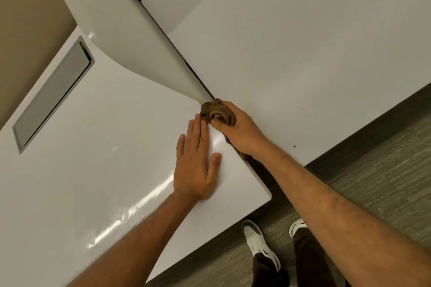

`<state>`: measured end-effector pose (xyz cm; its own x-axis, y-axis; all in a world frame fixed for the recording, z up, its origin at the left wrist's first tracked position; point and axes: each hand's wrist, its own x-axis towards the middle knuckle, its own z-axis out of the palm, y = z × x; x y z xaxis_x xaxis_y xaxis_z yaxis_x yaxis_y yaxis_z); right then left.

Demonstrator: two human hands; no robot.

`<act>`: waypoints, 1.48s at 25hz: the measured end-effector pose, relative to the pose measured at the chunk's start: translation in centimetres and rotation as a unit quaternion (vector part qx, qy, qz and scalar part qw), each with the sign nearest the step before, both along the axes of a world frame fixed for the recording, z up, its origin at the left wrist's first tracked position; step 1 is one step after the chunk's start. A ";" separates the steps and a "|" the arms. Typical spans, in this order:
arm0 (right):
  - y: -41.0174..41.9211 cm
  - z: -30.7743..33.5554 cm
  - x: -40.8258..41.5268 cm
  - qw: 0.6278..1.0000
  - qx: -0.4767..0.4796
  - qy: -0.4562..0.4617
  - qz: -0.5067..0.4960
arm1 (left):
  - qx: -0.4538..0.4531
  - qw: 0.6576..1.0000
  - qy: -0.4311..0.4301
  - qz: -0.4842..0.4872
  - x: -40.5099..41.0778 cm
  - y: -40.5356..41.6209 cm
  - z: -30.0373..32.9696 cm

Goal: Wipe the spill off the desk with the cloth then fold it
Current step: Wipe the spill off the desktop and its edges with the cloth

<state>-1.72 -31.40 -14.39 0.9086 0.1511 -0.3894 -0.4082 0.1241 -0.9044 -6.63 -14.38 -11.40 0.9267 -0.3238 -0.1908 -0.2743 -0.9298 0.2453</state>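
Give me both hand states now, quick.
Left hand: open, flat on the desk.
Right hand: closed, gripping the brown cloth.

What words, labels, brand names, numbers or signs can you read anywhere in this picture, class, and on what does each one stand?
None can be read.
The white desk, the grey panel set into it and the divider are plain.
The brown cloth bunched in the right hand shows no tag or print.
The left hand lies flat on bare desktop.
The white shoes bear a dark side mark, no legible lettering.
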 end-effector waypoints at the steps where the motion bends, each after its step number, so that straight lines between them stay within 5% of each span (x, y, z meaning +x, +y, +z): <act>1: -0.2 -0.2 -0.2 1.000 0.002 0.003 0.006 | 0.000 1.000 -0.002 -0.001 0.0 0.1 -0.1; 20: -7.4 1.1 -17.5 0.996 0.000 0.081 0.023 | -0.010 1.000 0.003 -0.001 -0.1 0.4 -0.6; 32: -0.6 1.9 -1.8 1.000 0.007 0.015 -0.016 | -0.012 1.000 0.007 -0.004 0.1 0.3 -0.2; 37: -1.9 0.6 -5.5 0.999 -0.008 0.035 -0.003 | -0.018 1.000 -0.002 -0.015 0.0 0.8 -0.8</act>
<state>-7.18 -33.26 -13.81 0.8800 0.1389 -0.4542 -0.4697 0.1126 -0.8756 -6.61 -13.57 -12.22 0.9169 -0.3589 -0.1746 -0.3038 -0.9113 0.2779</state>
